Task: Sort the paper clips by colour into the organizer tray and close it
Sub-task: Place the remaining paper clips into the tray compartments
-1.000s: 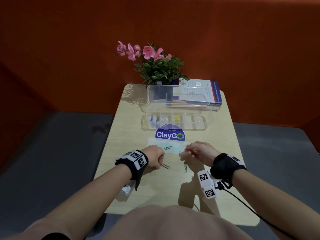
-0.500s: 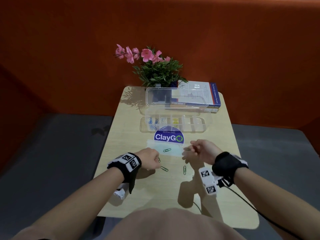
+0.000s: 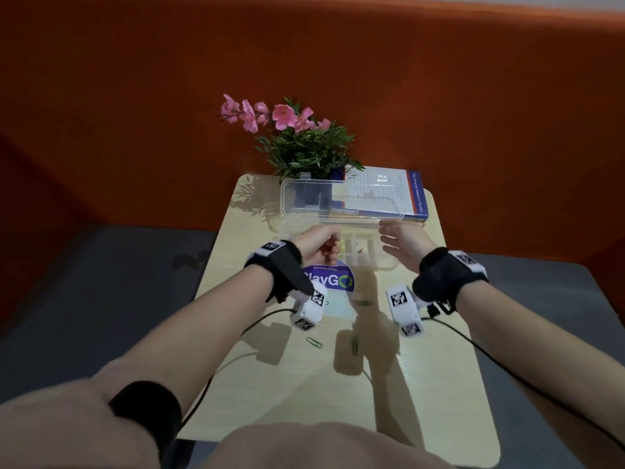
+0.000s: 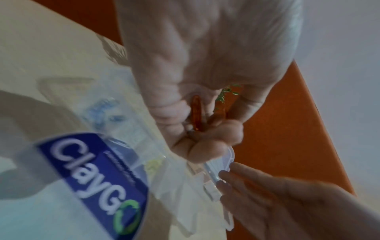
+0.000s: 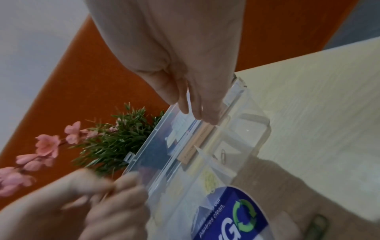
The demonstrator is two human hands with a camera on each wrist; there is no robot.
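Observation:
The clear organizer tray (image 3: 389, 265) stands at the far middle of the table, its lid (image 3: 304, 204) upright and open. My left hand (image 3: 321, 247) hovers over the tray's left half with its fingers curled, pinching a paper clip (image 4: 196, 113) that looks orange-brown. My right hand (image 3: 395, 238) hovers over the right half, fingers straight and holding nothing. Below it a thin clip (image 5: 223, 155) lies in a compartment. Blue clips (image 4: 104, 112) and yellow clips (image 5: 208, 180) fill compartments further left. Three green clips (image 3: 314, 342) (image 3: 354, 345) (image 3: 362, 303) lie on the table.
A potted plant with pink flowers (image 3: 304, 147) and a book (image 3: 389, 194) stand behind the tray. A blue ClayGo sticker (image 3: 334, 280) marks the small wooden table (image 3: 304, 394). Cables run from both wrist cameras across the near half. An orange wall rises behind.
Both hands rose from the middle of the table and moved forward over the tray. My right hand, which was pinched shut, has opened. The left hand still keeps its fingers curled.

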